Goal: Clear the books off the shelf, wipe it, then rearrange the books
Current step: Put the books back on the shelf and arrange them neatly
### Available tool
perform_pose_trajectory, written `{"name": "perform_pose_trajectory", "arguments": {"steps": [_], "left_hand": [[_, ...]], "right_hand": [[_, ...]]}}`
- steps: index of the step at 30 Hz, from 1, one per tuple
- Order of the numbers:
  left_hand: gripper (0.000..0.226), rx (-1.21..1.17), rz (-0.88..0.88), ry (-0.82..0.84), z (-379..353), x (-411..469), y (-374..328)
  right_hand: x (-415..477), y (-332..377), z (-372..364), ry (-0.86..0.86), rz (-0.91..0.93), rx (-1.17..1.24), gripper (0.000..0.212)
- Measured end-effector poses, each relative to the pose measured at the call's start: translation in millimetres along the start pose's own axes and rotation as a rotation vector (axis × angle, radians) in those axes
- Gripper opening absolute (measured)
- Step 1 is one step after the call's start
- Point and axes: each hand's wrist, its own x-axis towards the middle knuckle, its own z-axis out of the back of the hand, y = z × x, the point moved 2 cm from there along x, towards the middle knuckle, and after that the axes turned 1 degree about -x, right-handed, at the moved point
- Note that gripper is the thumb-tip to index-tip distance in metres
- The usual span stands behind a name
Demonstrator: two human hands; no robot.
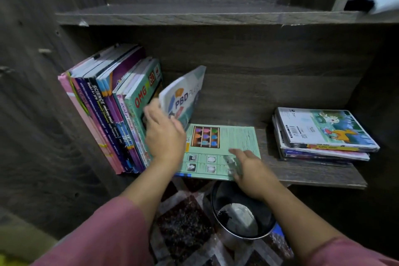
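A dark wooden shelf [306, 171] holds a row of upright books [108, 112] leaning against its left wall. My left hand [164, 136] grips the lower edge of a white "PBD" book [185, 95], which stands tilted beside the green "OMG" book [143, 93] at the end of the row. A pale green book [216, 147] lies flat, back cover up, in the middle of the shelf. My right hand [250, 170] rests on its near right corner, with thumb and blurred fingers on top of the cover. A flat stack of books [323, 134] sits at the right end.
A round dark metal pot [241, 211] with a pale object inside stands on the patterned floor below the shelf edge. The upper shelf board [194, 17] runs across above. A white and black object [377, 0] lies at its right end.
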Motion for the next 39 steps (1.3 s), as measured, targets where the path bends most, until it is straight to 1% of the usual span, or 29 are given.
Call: {"name": "perform_pose_trajectory", "arguments": {"steps": [1, 2, 3, 5, 7, 9, 10, 13, 15, 19, 20, 22, 25, 30, 32, 33, 35, 36, 37, 38, 39], "left_hand": [[0.059, 0.107, -0.086, -0.051, 7.2, 7.8, -1.7], [0.067, 0.226, -0.164, -0.098, 13.4, 14.9, -3.3], [0.070, 0.353, -0.215, -0.137, 19.2, 20.9, -4.4], [0.065, 0.586, -0.224, -0.188, 29.2, 29.8, -1.8], [0.054, 0.703, -0.212, -0.196, 37.5, 35.2, 1.9], [0.043, 0.699, -0.223, -0.175, 44.4, 39.4, 7.8], [0.042, 0.662, -0.228, -0.150, 48.2, 41.7, 11.7], [0.047, 0.517, -0.296, -0.095, 61.2, 51.2, 22.5], [0.061, 0.461, -0.375, -0.036, 68.6, 57.4, 29.7], [0.111, 0.500, -0.442, 0.184, 78.5, 61.5, 42.1], [0.119, 0.513, -0.446, 0.212, 79.6, 61.1, 43.7], [0.124, 0.512, -0.437, 0.221, 78.3, 60.6, 46.4], [0.120, 0.500, -0.414, 0.184, 71.5, 59.8, 47.7], [0.113, 0.506, -0.410, 0.134, 65.4, 53.8, 46.4], [0.109, 0.483, -0.380, 0.092, 63.4, 46.3, 40.5], [0.104, 0.459, -0.378, 0.068, 61.2, 41.1, 35.7], [0.088, 0.412, -0.442, 0.041, 51.2, 27.3, 23.7], [0.079, 0.391, -0.495, 0.053, 43.8, 18.9, 17.2], [0.072, 0.377, -0.547, 0.099, 35.4, 9.9, 11.0], [0.069, 0.378, -0.588, 0.198, 26.0, 0.5, 5.5], [0.068, 0.396, -0.607, 0.342, 15.8, -9.9, 1.9]], "right_hand": [[0.0, -1.1, -4.6, 0.043, 0.000, -0.029, 0.059], [0.2, -2.3, -8.2, 0.070, -0.004, -0.054, 0.057], [0.4, -3.3, -10.8, 0.091, -0.011, -0.072, 0.056], [0.9, -4.8, -13.9, 0.126, -0.024, -0.095, 0.052], [1.9, -6.8, -15.7, 0.147, -0.026, -0.115, 0.049], [2.2, -8.3, -16.9, 0.154, -0.027, -0.120, 0.048], [1.9, -8.6, -17.1, 0.154, -0.027, -0.118, 0.048], [3.1, -9.0, -19.2, 0.156, -0.019, -0.122, 0.050], [4.0, -7.9, -20.3, 0.155, -0.020, -0.139, 0.050], [6.0, -5.3, -20.6, 0.168, -0.050, -0.203, 0.056], [6.2, -4.7, -20.6, 0.177, -0.067, -0.218, 0.059], [6.7, -3.2, -20.7, 0.191, -0.099, -0.246, 0.065], [7.5, -1.7, -23.2, 0.195, -0.136, -0.266, 0.070], [6.5, -1.2, -24.1, 0.212, -0.167, -0.293, 0.072], [6.0, -5.9, -21.9, 0.210, -0.218, -0.304, 0.072], [6.1, -9.4, -20.7, 0.208, -0.251, -0.293, 0.071], [5.8, -16.0, -18.7, 0.206, -0.308, -0.240, 0.070], [5.8, -17.9, -18.2, 0.198, -0.316, -0.216, 0.068], [6.3, -19.3, -18.1, 0.182, -0.308, -0.199, 0.065], [7.0, -20.4, -17.7, 0.162, -0.295, -0.188, 0.063], [7.6, -21.4, -17.1, 0.144, -0.283, -0.180, 0.062]]}}
